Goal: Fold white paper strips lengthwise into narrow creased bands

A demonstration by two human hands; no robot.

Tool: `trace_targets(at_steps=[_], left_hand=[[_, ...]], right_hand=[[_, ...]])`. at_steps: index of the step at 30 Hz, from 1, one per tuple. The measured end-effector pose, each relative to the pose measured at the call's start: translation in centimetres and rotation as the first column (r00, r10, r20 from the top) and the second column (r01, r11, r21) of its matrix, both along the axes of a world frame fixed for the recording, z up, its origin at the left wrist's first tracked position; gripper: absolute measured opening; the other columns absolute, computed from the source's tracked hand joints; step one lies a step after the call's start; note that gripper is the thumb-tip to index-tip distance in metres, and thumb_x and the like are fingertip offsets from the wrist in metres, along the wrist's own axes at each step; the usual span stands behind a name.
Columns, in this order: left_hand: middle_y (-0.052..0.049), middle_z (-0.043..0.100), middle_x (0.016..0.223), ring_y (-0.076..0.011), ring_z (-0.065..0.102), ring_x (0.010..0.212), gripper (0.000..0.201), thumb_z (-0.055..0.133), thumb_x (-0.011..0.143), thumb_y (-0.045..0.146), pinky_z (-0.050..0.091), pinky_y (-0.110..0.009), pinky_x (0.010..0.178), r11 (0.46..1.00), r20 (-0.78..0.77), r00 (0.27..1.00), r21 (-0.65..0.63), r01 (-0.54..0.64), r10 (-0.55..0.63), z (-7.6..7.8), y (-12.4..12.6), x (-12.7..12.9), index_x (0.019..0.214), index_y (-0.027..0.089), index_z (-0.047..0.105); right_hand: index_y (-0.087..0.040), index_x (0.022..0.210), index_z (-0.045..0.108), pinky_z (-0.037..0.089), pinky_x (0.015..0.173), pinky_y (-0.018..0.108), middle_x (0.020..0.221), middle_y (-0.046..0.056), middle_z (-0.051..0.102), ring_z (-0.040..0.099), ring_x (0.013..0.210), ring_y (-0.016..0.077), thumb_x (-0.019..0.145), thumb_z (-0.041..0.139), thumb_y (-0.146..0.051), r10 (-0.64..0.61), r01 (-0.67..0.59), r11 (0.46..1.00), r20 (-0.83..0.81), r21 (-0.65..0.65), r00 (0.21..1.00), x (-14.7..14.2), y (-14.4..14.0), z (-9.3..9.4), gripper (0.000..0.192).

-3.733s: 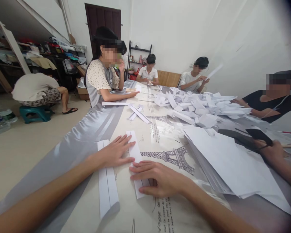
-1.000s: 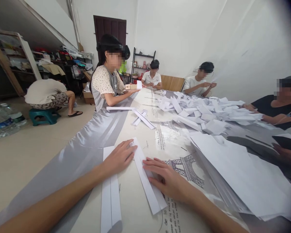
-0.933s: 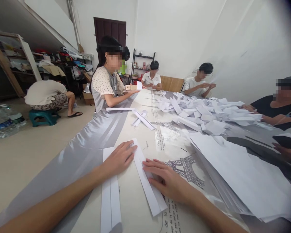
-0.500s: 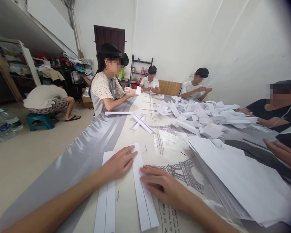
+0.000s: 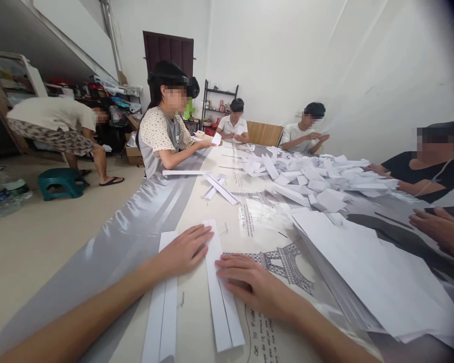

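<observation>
A long folded strip of white paper (image 5: 220, 307) lies lengthwise on the table in front of me. My left hand (image 5: 183, 250) lies flat across its far end, fingers together, pressing down. My right hand (image 5: 249, 285) rests flat on its right edge near the middle. Neither hand grips anything. A second folded strip (image 5: 162, 312) lies just left, under my left wrist. The table is covered by a printed cloth (image 5: 257, 222) with Eiffel Tower drawings.
A stack of white sheets (image 5: 363, 272) lies at my right. A heap of folded paper pieces (image 5: 314, 176) fills the far middle. Several people sit around the table; another person's hand (image 5: 437, 229) rests at the right edge. Left, a person bends over a green stool (image 5: 58, 180).
The strip has turned from slanting to lying straight away from me, my hands staying on it. The person at the left has risen from the stool. The hand at the right came further in.
</observation>
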State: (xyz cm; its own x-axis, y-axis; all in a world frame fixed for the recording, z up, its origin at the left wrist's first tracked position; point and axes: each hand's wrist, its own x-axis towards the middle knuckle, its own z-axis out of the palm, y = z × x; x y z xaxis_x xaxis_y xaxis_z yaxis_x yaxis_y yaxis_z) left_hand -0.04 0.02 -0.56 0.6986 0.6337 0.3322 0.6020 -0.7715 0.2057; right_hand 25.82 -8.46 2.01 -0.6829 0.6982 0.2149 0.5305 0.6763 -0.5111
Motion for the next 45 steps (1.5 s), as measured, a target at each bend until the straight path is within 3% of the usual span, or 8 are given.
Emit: trace_targets(at_steps=[8,16,21,26,33,38,42,45], left_hand=[[-0.006,0.044,0.160,-0.0271,0.038,0.149,0.056,0.040,0.106,0.056,0.029,-0.046,0.124,0.998,-0.048,0.999,-0.053,0.016,-0.019,0.3,0.2,-0.5,0.153,0.026,0.045],[-0.010,0.036,0.164,-0.0306,0.039,0.148,0.065,0.042,0.102,0.063,0.032,-0.048,0.120,0.996,-0.115,0.993,-0.090,-0.027,0.016,1.2,0.1,-0.6,0.156,0.027,0.041],[-0.011,0.035,0.164,-0.0290,0.037,0.149,0.067,0.041,0.102,0.064,0.027,-0.049,0.122,0.995,-0.133,0.991,-0.095,-0.031,0.018,1.3,0.2,-0.6,0.157,0.027,0.037],[-0.008,0.032,0.166,-0.0269,0.036,0.149,0.064,0.039,0.103,0.063,0.020,-0.052,0.124,0.996,-0.109,0.994,-0.084,-0.010,0.001,0.9,0.3,-0.8,0.158,0.030,0.034],[-0.008,0.054,0.151,-0.0198,0.046,0.142,0.046,0.030,0.111,0.041,0.021,-0.048,0.127,1.000,-0.003,1.000,0.021,-0.008,0.008,0.6,1.3,-0.4,0.148,0.023,0.048],[-0.009,0.066,0.134,-0.0228,0.059,0.127,0.040,0.031,0.109,0.032,0.040,-0.044,0.118,0.962,0.165,0.979,0.223,-0.156,0.120,1.9,1.6,-0.6,0.133,0.020,0.060],[-0.013,0.069,0.120,-0.0305,0.065,0.112,0.038,0.036,0.106,0.037,0.051,-0.047,0.100,0.937,0.031,0.962,0.222,-0.270,0.270,2.2,0.7,-1.8,0.125,0.020,0.065],[-0.017,0.070,0.108,-0.0337,0.068,0.101,0.041,0.039,0.104,0.043,0.056,-0.047,0.087,0.927,-0.081,0.933,0.169,-0.333,0.350,0.8,0.0,-2.1,0.125,0.016,0.063]], right_hand=[[-0.026,0.130,0.067,0.042,0.117,0.046,0.149,0.006,0.054,0.042,0.145,0.0255,0.100,0.062,-0.030,-0.021,0.019,0.999,0.037,0.036,0.999,-0.6,-0.6,0.0,0.031],[-0.022,0.134,0.063,0.026,0.129,0.042,0.155,0.005,0.051,0.046,0.144,0.0210,0.100,0.064,-0.035,0.051,-0.052,0.998,0.055,0.033,0.997,-1.1,-0.6,-0.2,0.037],[-0.017,0.142,0.059,0.035,0.124,0.044,0.156,0.010,0.049,0.046,0.145,0.0272,0.092,0.072,-0.049,0.051,-0.053,0.999,0.076,0.014,0.996,-0.8,-0.4,-0.7,0.061],[-0.020,0.149,0.052,0.029,0.126,0.048,0.159,0.010,0.044,0.040,0.148,0.0300,0.080,0.079,-0.058,0.091,-0.088,0.995,0.077,-0.037,0.993,-0.7,-0.5,-0.7,0.083],[-0.030,0.148,0.054,0.027,0.126,0.048,0.162,0.005,0.040,0.034,0.151,0.0291,0.083,0.076,-0.060,0.100,-0.096,0.994,0.091,-0.050,0.991,-0.8,-0.9,-0.2,0.075],[-0.032,0.139,0.062,0.030,0.124,0.048,0.155,0.003,0.051,0.043,0.146,0.0260,0.093,0.070,-0.048,0.062,-0.060,0.997,0.055,-0.041,0.997,-1.1,-1.0,0.5,0.049],[-0.029,0.110,0.078,0.041,0.117,0.048,0.133,0.003,0.069,0.059,0.130,0.0242,0.098,0.065,-0.031,-0.014,0.014,1.000,-0.044,0.003,0.999,-0.4,-0.3,-0.1,0.018],[-0.027,0.101,0.079,0.053,0.104,0.044,0.117,0.005,0.075,0.066,0.118,0.0242,0.097,0.064,-0.027,-0.078,0.080,0.997,-0.146,0.007,0.986,0.3,0.5,-1.0,0.016]])
